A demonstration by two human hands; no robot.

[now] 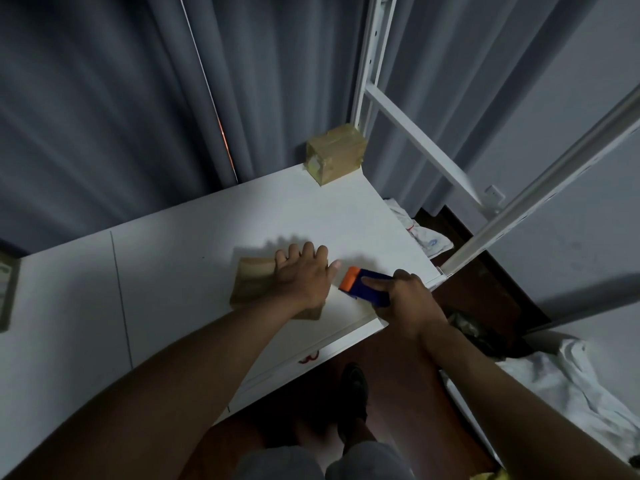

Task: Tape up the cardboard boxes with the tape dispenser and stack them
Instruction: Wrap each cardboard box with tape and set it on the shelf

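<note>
A small cardboard box point(251, 282) lies on the white table point(173, 258) near its front edge. My left hand point(304, 271) rests on top of the box with the fingers spread over its far right side. Just right of the box, my right hand point(403, 299) grips a blue and orange tape dispenser point(363, 285), its orange end pointing toward the box. A second cardboard box point(336, 157), wrapped in tape, stands at the table's far right corner. Part of another box point(7, 289) shows at the left edge of the view.
Grey curtains hang behind the table. A white metal frame point(415, 133) rises at the right, with crumpled white cloth point(426, 230) and dark floor beyond the table's right edge. My foot point(353, 393) stands below the front edge.
</note>
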